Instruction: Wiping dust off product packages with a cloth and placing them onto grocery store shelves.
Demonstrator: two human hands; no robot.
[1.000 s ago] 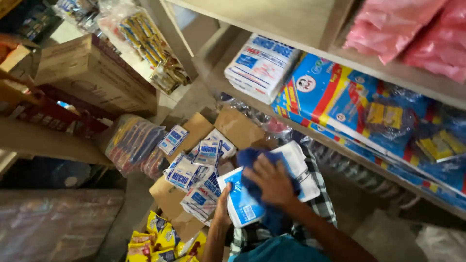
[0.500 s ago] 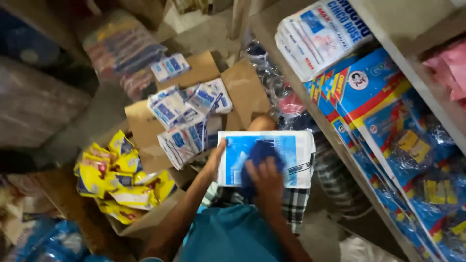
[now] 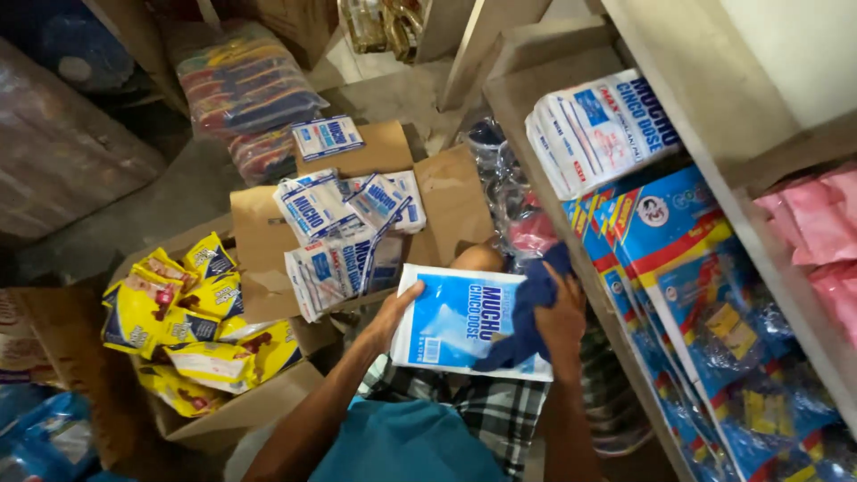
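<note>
My left hand (image 3: 390, 314) grips the left edge of a flat blue-and-white packet (image 3: 451, 323) held over my lap. My right hand (image 3: 560, 314) presses a dark blue cloth (image 3: 528, 312) against the packet's right side. Just beyond the packet stands an open cardboard box (image 3: 451, 198) holding several similar white-and-blue packets (image 3: 335, 236). One more such packet (image 3: 327, 137) lies on the box's far flap.
A second cardboard box (image 3: 237, 412) with yellow packets (image 3: 174, 308) sits at my left. Wooden shelves (image 3: 714, 170) on the right carry a stack of white-and-blue packets (image 3: 596, 129), blue-and-red bags (image 3: 705, 295) and pink bags (image 3: 817, 228). Wrapped bundles (image 3: 245, 85) lie further back.
The view has swung down and left, with the box and shelves shifting in frame. My right hand and the cloth have moved from the packet's middle to its right edge.
</note>
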